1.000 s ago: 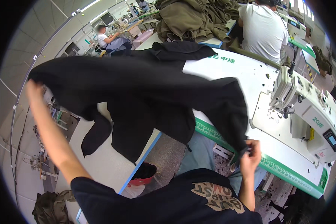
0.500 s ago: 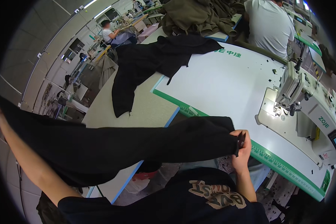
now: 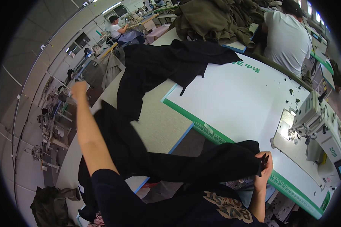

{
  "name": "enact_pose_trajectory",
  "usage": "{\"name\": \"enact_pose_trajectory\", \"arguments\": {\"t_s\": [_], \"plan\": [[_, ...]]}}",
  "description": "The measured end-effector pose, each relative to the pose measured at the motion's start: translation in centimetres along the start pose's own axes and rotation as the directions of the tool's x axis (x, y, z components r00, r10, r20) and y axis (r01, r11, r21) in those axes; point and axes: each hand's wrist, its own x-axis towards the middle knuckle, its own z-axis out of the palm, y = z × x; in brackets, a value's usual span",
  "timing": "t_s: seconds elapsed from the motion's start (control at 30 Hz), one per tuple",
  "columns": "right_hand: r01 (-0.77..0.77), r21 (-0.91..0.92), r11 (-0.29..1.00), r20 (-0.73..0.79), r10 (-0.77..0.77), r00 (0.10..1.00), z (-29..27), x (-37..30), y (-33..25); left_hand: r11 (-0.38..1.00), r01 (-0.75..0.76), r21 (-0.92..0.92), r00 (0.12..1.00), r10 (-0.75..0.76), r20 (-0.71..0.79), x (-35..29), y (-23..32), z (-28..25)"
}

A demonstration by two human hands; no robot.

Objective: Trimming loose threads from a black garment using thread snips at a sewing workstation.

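Observation:
A length of black fabric (image 3: 201, 166), apparently a garment piece, stretches across in front of me. My right hand (image 3: 267, 170) grips its right end, with small dark thread snips (image 3: 264, 162) also in the hand. My left hand (image 3: 78, 90) is raised at the far left, bunched and slightly blurred, its fingers turned away. No fabric shows joined to it; the cloth's loose left end hangs beside my forearm. A second black garment (image 3: 151, 72) lies spread over the beige side table (image 3: 159, 117) and the white sewing table (image 3: 223, 102).
A white sewing machine (image 3: 314, 125) stands at the right of the table, with dark scraps near it. Olive fabric (image 3: 216, 19) is heaped at the back. One person (image 3: 288, 41) sits close at upper right, another (image 3: 119, 30) farther off. More olive cloth (image 3: 53, 208) lies at lower left.
My left hand has swung up and to the right, and the cloth's left end has dropped inward and folded. The view has shifted; my right hand keeps its grip.

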Motion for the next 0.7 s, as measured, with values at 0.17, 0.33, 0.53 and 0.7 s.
{"name": "enact_pose_trajectory", "arguments": {"t_s": [0.17,0.33,0.53,0.7], "plan": [[-0.018,0.117,0.993,0.017,0.016,1.0,-1.4,0.1,1.7,0.852,-0.45,-0.267,0.781,0.521,0.344,1.1,5.2,6.1],[-0.081,0.022,0.996,-0.034,0.082,0.996,-1.6,0.2,2.2,0.962,-0.226,0.154,0.941,0.175,0.29,-8.3,7.4,16.0],[-0.121,0.042,0.992,0.024,0.12,0.992,-1.6,0.7,1.7,0.899,-0.356,-0.255,0.923,0.38,0.05,0.3,2.6,11.8],[-0.169,0.014,0.986,0.044,0.168,0.985,-2.1,1.0,1.9,0.03,0.11,-0.994,0.982,0.15,0.113,6.8,8.1,-3.7]]}}
